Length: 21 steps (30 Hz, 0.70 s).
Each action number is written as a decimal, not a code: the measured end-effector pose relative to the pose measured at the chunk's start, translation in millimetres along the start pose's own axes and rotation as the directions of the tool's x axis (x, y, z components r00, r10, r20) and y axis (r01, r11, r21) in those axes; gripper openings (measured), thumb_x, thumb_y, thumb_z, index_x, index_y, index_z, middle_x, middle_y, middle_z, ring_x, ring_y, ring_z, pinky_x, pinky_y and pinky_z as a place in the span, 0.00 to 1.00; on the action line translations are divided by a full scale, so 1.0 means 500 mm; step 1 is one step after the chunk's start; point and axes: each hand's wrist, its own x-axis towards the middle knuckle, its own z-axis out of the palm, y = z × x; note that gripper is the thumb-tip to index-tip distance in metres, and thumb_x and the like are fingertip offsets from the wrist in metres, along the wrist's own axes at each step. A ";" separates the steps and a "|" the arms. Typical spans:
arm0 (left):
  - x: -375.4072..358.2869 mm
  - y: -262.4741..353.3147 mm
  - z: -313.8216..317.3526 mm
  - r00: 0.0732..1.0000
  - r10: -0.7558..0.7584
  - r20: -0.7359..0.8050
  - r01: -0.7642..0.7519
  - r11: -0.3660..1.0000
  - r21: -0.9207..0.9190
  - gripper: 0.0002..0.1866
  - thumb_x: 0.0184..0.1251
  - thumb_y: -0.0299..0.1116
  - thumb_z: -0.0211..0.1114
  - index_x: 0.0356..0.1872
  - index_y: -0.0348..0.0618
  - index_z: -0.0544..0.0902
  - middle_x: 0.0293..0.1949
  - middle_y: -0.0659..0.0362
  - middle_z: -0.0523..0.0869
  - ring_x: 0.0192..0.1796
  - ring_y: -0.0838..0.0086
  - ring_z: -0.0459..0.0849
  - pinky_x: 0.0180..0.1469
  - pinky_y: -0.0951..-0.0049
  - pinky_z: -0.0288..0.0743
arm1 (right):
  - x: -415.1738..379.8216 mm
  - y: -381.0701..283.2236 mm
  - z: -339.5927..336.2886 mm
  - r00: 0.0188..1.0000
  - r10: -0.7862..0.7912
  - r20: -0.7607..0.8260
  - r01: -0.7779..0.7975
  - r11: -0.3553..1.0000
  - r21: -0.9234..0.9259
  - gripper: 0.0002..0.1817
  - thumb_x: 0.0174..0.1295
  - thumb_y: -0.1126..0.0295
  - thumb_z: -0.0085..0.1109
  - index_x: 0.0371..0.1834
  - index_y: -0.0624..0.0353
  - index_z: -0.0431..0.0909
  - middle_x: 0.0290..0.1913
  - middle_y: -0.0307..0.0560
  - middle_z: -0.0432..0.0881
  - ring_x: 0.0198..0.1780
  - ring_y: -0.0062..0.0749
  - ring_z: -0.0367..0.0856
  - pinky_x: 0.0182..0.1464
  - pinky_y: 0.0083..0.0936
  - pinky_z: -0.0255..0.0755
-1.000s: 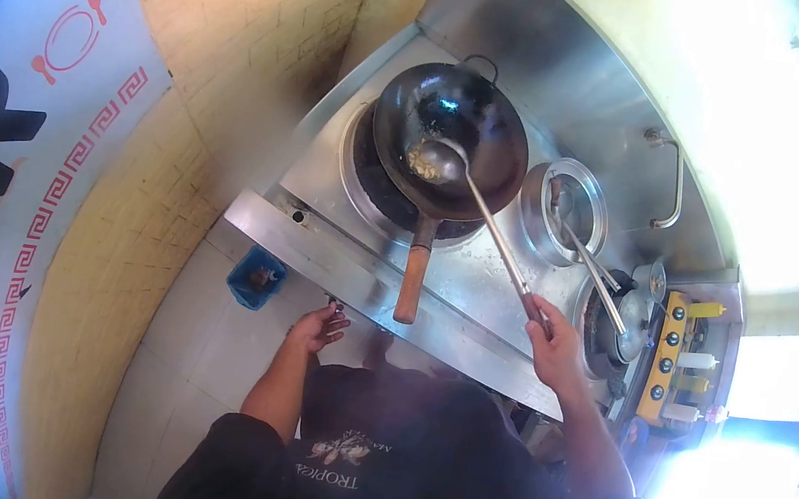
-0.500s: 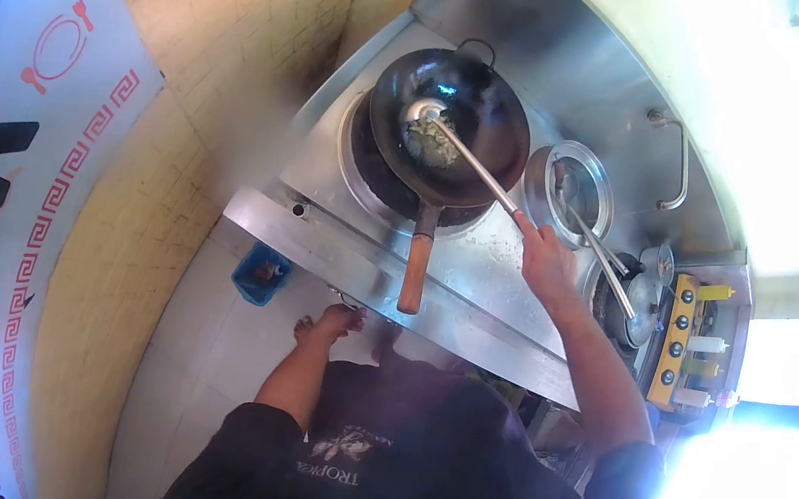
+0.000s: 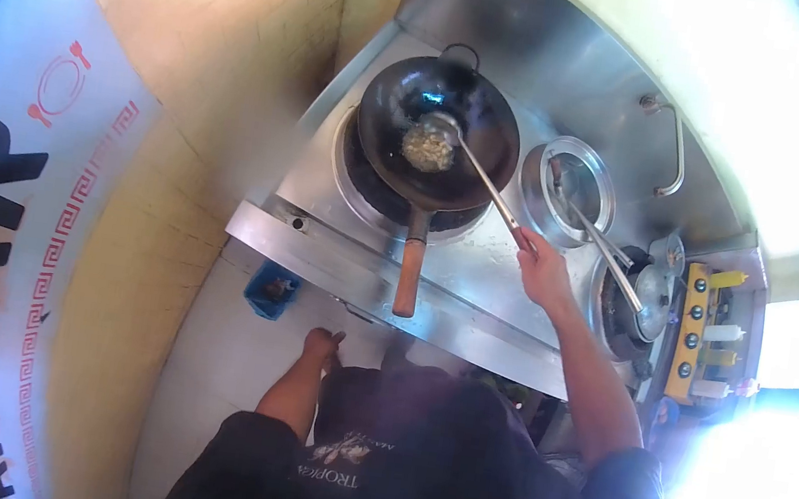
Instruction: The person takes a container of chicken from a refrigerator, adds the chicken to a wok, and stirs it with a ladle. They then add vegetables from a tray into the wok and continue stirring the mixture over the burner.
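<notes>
My right hand [image 3: 546, 272] is wrapped round the grip of a long metal ladle [image 3: 490, 188]. The ladle's bowl dips into a dark wok [image 3: 489, 130], touching a small heap of pale chopped food [image 3: 428, 149]. Sitting on the burner ring [image 3: 343, 163], the wok has its wooden handle [image 3: 409, 276] pointing towards me and a loop handle at the far side. My left hand [image 3: 322, 344] hangs low in front of the stove, apart from the wok handle. Its fingers look curled in, with nothing visible in them.
Right of the wok, a round metal pot [image 3: 612, 197] holds utensils. Further right are a lidded pan [image 3: 651, 308] and a yellow rack [image 3: 689, 333] with squeeze bottles. A tap [image 3: 679, 150] juts from the steel back wall. A blue bin [image 3: 271, 290] stands on the floor.
The ladle's bowl has shifted right and slightly down, over the food's upper right edge. My left hand has dropped away from the stove's front edge, its fingers drawn in. The view has shifted slightly.
</notes>
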 end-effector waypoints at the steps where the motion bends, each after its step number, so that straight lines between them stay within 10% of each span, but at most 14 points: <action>1: -0.026 -0.049 0.004 0.976 0.140 -0.165 -0.136 0.990 0.036 0.27 0.63 0.57 0.57 0.22 0.41 0.87 0.26 0.53 0.87 0.34 0.65 0.86 0.45 0.67 0.77 | -0.018 0.008 -0.012 1.000 0.027 0.014 -0.028 0.999 0.028 0.21 0.60 0.71 0.56 0.58 0.51 0.73 0.46 0.58 0.82 0.48 0.53 0.80 0.50 0.39 0.73; 3: -0.092 -0.150 -0.034 0.986 -0.048 0.163 0.051 0.999 -0.015 0.26 0.64 0.57 0.50 0.43 0.46 0.83 0.37 0.55 0.87 0.43 0.60 0.85 0.48 0.62 0.75 | -0.062 0.012 -0.042 0.999 -0.031 -0.015 0.030 0.999 -0.021 0.21 0.60 0.71 0.55 0.58 0.49 0.73 0.45 0.57 0.82 0.46 0.53 0.80 0.50 0.41 0.73; 5: -0.134 -0.307 0.002 0.996 -0.049 0.080 0.050 0.999 -0.017 0.23 0.62 0.53 0.59 0.25 0.42 0.86 0.24 0.57 0.87 0.27 0.71 0.84 0.37 0.66 0.76 | -0.096 0.002 -0.084 0.995 -0.088 -0.053 0.084 0.994 -0.076 0.21 0.61 0.71 0.54 0.59 0.47 0.73 0.44 0.57 0.82 0.45 0.53 0.81 0.49 0.42 0.73; 7: -0.167 -0.470 0.035 0.960 -0.119 0.253 0.130 0.991 -0.029 0.22 0.65 0.50 0.56 0.43 0.39 0.81 0.33 0.55 0.88 0.36 0.66 0.86 0.43 0.60 0.79 | -0.124 -0.014 -0.140 0.996 -0.087 -0.022 0.075 0.944 -0.320 0.21 0.62 0.71 0.53 0.60 0.43 0.73 0.40 0.54 0.80 0.42 0.52 0.80 0.47 0.44 0.73; 9: -0.270 -0.498 -0.001 0.844 -0.398 0.358 0.526 0.741 -0.417 0.19 0.65 0.41 0.61 0.41 0.29 0.79 0.34 0.50 0.87 0.34 0.65 0.86 0.35 0.64 0.82 | -0.145 -0.033 -0.185 0.998 -0.056 0.001 0.051 0.913 -0.406 0.22 0.61 0.71 0.54 0.60 0.41 0.73 0.38 0.52 0.79 0.41 0.49 0.80 0.46 0.41 0.74; 14: -0.388 -0.387 -0.148 0.820 -0.543 0.184 0.540 0.624 -0.565 0.19 0.63 0.36 0.64 0.40 0.23 0.77 0.35 0.46 0.86 0.31 0.64 0.86 0.28 0.69 0.82 | -0.152 -0.034 -0.171 0.992 0.013 0.127 0.066 0.798 -0.599 0.23 0.62 0.72 0.51 0.61 0.38 0.71 0.39 0.51 0.77 0.40 0.48 0.81 0.43 0.42 0.75; 18: -0.300 -0.428 -0.162 0.996 -0.090 0.023 0.091 0.882 -0.462 0.15 0.60 0.38 0.66 0.31 0.31 0.82 0.27 0.50 0.86 0.28 0.70 0.84 0.30 0.72 0.79 | -0.095 0.007 -0.051 0.999 -0.049 -0.006 0.040 0.871 -0.489 0.22 0.62 0.71 0.50 0.60 0.38 0.72 0.40 0.51 0.77 0.40 0.47 0.81 0.43 0.42 0.75; 21: -0.284 -0.330 -0.228 0.969 -0.244 -0.048 0.173 0.803 -0.571 0.15 0.57 0.39 0.68 0.28 0.33 0.83 0.23 0.54 0.85 0.26 0.73 0.82 0.29 0.73 0.76 | -0.051 -0.011 0.014 0.989 -0.050 -0.142 -0.002 0.938 -0.347 0.20 0.62 0.70 0.51 0.59 0.39 0.73 0.39 0.51 0.78 0.41 0.47 0.81 0.43 0.41 0.75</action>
